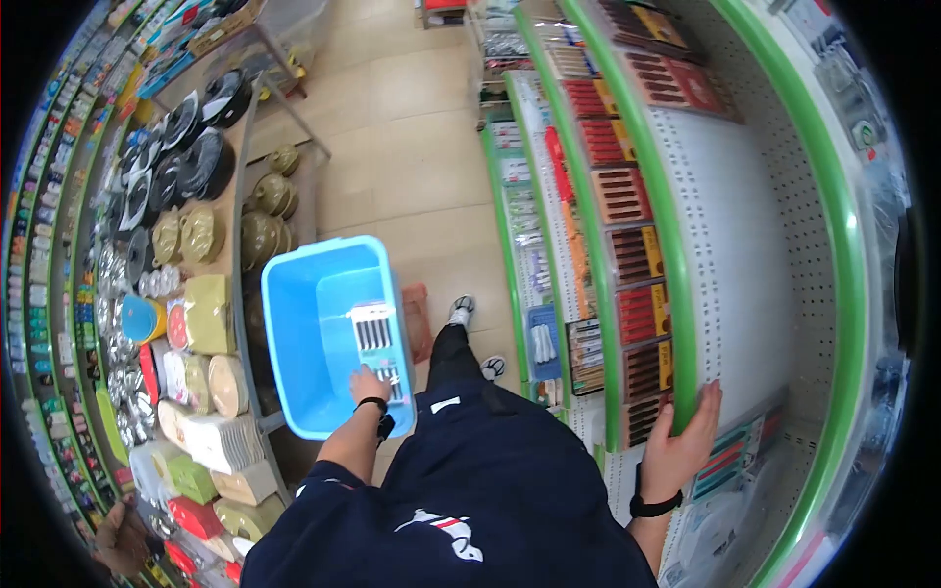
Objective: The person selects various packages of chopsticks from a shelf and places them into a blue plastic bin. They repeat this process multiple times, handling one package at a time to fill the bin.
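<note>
Setting: a shop aisle with a tiled floor; green-edged pegboard shelving on one side, a table of crockery on the other.
Hard to see: the fisheye view bends the edges; the packets hanging on the shelving are too small to read.
Left hand: fingers closed on the near rim of the blue plastic basin, pinning a carded pack against it.
Right hand: fingers spread flat, fingertips touching the green shelf edge beside the basin; it holds nothing.
Basin: held between the table and the shelving; apart from the pack at its rim, only bare blue interior shows.
</note>
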`<action>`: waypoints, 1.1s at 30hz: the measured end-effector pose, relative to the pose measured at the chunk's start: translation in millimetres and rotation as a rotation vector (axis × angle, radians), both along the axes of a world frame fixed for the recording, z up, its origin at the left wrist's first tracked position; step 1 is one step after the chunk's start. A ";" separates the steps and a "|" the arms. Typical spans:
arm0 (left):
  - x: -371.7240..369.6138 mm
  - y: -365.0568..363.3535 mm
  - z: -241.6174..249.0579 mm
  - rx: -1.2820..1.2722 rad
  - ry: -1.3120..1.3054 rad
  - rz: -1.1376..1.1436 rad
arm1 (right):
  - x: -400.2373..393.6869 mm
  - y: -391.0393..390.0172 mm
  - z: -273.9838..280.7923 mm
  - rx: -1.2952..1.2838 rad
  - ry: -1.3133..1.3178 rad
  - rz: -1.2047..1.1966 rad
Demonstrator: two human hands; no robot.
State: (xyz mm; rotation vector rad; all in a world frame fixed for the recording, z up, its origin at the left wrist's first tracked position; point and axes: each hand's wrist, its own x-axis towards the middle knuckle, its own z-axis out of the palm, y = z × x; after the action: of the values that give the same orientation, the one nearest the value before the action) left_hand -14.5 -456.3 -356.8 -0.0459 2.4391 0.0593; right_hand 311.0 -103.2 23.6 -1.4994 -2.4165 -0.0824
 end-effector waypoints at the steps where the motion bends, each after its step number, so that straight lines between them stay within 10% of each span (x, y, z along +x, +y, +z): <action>1: -7.9 2.7 -6.3 0.054 0.121 -0.020 | -0.5 -0.3 0.6 -0.003 0.002 -0.003; 9: -138.6 207.8 73.3 0.746 0.578 -0.283 | -3.6 2.9 1.6 0.031 0.024 -0.054; 18: -140.5 543.0 354.5 1.496 0.768 -0.955 | -8.2 7.5 -5.9 0.116 0.083 -0.120; 24: -112.6 650.2 416.9 1.022 0.626 -1.361 | -13.1 8.6 -4.7 0.161 0.099 -0.148; 33: -99.7 687.5 407.1 0.577 0.518 -1.360 | -12.0 10.7 -11.2 0.210 0.127 -0.151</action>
State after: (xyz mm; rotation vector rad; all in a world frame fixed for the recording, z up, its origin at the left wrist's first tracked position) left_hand -114.1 231.1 50.2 2.0101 2.2956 0.1645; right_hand 299.0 -92.5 12.3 -1.5383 -2.1211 -0.2562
